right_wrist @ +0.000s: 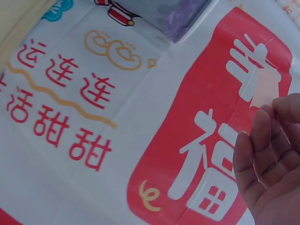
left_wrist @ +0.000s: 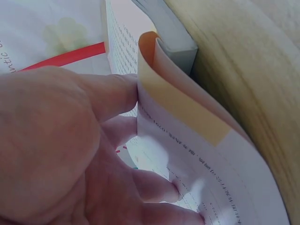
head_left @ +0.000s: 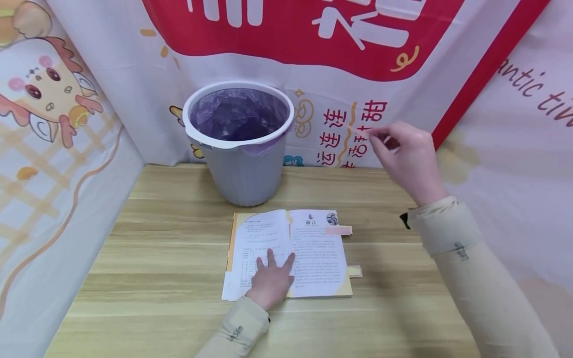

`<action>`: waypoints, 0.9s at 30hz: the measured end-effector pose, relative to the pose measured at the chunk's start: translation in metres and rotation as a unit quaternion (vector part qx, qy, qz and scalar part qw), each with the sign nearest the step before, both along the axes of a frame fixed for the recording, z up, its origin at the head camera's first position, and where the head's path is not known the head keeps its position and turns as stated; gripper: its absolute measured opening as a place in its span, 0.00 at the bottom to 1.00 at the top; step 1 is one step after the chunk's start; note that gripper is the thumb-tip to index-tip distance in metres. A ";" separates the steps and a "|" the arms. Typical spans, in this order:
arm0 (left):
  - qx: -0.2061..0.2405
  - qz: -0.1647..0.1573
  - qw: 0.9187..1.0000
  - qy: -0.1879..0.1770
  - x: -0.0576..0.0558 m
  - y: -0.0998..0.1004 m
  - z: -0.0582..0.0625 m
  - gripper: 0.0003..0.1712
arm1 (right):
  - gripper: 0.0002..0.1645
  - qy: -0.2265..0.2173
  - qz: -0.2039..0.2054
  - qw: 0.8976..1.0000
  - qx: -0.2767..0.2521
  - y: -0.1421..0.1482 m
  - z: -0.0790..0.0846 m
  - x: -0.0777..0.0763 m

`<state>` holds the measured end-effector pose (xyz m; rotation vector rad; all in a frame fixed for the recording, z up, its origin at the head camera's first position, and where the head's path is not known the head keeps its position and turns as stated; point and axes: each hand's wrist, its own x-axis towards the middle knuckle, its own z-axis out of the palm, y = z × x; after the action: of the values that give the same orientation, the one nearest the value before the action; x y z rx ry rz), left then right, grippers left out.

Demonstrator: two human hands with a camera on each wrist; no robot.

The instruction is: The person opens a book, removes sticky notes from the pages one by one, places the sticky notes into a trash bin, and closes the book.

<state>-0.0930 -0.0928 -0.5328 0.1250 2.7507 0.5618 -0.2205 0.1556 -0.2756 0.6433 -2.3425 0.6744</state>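
An open book [head_left: 318, 261] lies on the wooden table. My left hand [head_left: 272, 284] rests on its left page near the fold, fingers spread and straight; the left wrist view shows the fingers against a curved page [left_wrist: 187, 140]. Raised above the table at the right, my right hand [head_left: 407, 159] pinches a small pale pink sticky note [right_wrist: 266, 88] between thumb and forefinger. Two more sticky notes stick out from the book's right edge, a pink one [head_left: 338, 230] higher up and a pale yellow one [head_left: 355, 271] lower down.
Behind the book stands a grey trash bin [head_left: 246, 176] with a white rim and a purple bag lining it. Printed cloth [head_left: 313, 74] hangs along the back of the table [head_left: 147, 278], with more printed cloth at the left and right sides.
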 end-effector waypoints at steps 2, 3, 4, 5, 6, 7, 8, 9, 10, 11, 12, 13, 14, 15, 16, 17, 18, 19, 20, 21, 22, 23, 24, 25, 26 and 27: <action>0.001 0.002 1.000 -0.002 0.000 -0.001 0.000 0.33 | 0.13 -0.008 0.000 1.000 0.006 -0.008 0.010 -0.006; 0.001 0.002 1.000 -0.002 0.000 -0.002 0.000 0.33 | 0.13 -0.009 0.003 1.000 0.009 -0.012 0.014 -0.009; -0.001 0.000 1.000 -0.001 0.000 -0.003 -0.001 0.33 | 0.14 -0.010 0.005 1.000 0.010 -0.017 0.018 -0.012; -0.004 -0.003 1.000 0.000 0.000 -0.004 -0.001 0.33 | 0.14 -0.013 0.006 1.000 0.013 -0.022 0.022 -0.015; -0.007 -0.009 1.000 0.003 0.000 -0.005 -0.001 0.33 | 0.15 -0.019 0.007 1.000 0.014 -0.026 0.026 -0.018; -0.010 -0.016 1.000 0.008 0.000 -0.006 -0.001 0.33 | 0.16 -0.025 0.009 1.000 0.017 -0.031 0.030 -0.021; -0.013 -0.022 1.000 0.011 0.000 -0.007 -0.001 0.33 | 0.16 -0.033 0.009 0.999 0.019 -0.037 0.034 -0.024; -0.015 -0.028 0.999 0.013 -0.001 -0.009 -0.002 0.33 | 0.17 -0.041 0.010 0.999 0.020 -0.042 0.038 -0.027; -0.018 -0.034 0.999 0.017 -0.001 -0.010 -0.002 0.34 | 0.18 -0.054 0.009 0.998 0.019 -0.047 0.041 -0.029; -0.021 -0.039 0.999 0.019 -0.002 -0.011 -0.001 0.35 | 0.18 -0.063 0.009 0.998 0.018 -0.052 0.044 -0.032; -0.020 -0.042 0.999 0.019 -0.002 -0.012 -0.001 0.35 | 0.18 -0.069 0.008 0.997 0.017 -0.057 0.047 -0.035; -0.019 -0.044 0.999 0.018 -0.003 -0.013 -0.001 0.36 | 0.18 -0.075 0.008 0.997 0.015 -0.063 0.050 -0.037; -0.017 -0.044 0.999 0.015 -0.003 -0.013 -0.001 0.36 | 0.18 -0.080 0.008 0.997 0.013 -0.068 0.052 -0.040; -0.013 -0.044 0.999 0.012 -0.004 -0.013 -0.001 0.37 | 0.18 -0.084 0.009 0.996 0.011 -0.074 0.054 -0.042; -0.010 -0.044 0.999 0.011 -0.004 -0.013 0.000 0.37 | 0.18 -0.087 0.012 0.996 0.009 -0.079 0.055 -0.044; -0.008 -0.044 0.999 0.008 -0.004 -0.013 0.001 0.37 | 0.17 -0.090 0.016 0.996 0.010 -0.085 0.056 -0.047; -0.004 -0.043 0.999 0.006 -0.005 -0.013 0.001 0.37 | 0.17 -0.092 0.021 0.995 0.013 -0.091 0.056 -0.049; -0.002 -0.042 0.999 0.006 -0.005 -0.013 0.002 0.37 | 0.16 -0.096 0.027 0.995 0.014 -0.096 0.056 -0.052; -0.002 -0.042 0.999 0.006 -0.005 -0.012 0.003 0.37 | 0.16 -0.099 0.032 0.994 0.018 -0.102 0.055 -0.054; -0.003 -0.042 0.999 0.006 -0.005 -0.012 0.003 0.37 | 0.16 -0.103 0.038 0.994 0.022 -0.107 0.054 -0.057; -0.006 -0.043 0.999 0.006 -0.005 -0.012 0.003 0.37 | 0.15 -0.108 0.043 0.993 0.025 -0.112 0.052 -0.060; -0.010 -0.043 0.999 0.008 -0.005 -0.012 0.003 0.37 | 0.15 -0.114 0.045 0.992 0.029 -0.117 0.050 -0.063; -0.012 -0.044 0.999 0.011 -0.005 -0.012 0.003 0.37 | 0.15 -0.117 0.046 0.991 0.033 -0.121 0.048 -0.066; -0.014 -0.045 0.999 0.012 -0.005 -0.012 0.003 0.37 | 0.15 -0.122 0.048 0.991 0.036 -0.125 0.045 -0.069; -0.019 -0.047 0.999 0.013 -0.005 -0.012 0.003 0.37 | 0.15 -0.128 0.049 0.990 0.039 -0.129 0.043 -0.072; -0.021 -0.048 0.999 0.016 -0.005 -0.012 0.002 0.38 | 0.14 -0.136 0.049 0.989 0.042 -0.132 0.040 -0.075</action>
<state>-0.0981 -0.1045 -0.5304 0.2561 2.7682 0.4797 -0.2956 0.0235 -0.2354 0.7491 -2.6159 0.7513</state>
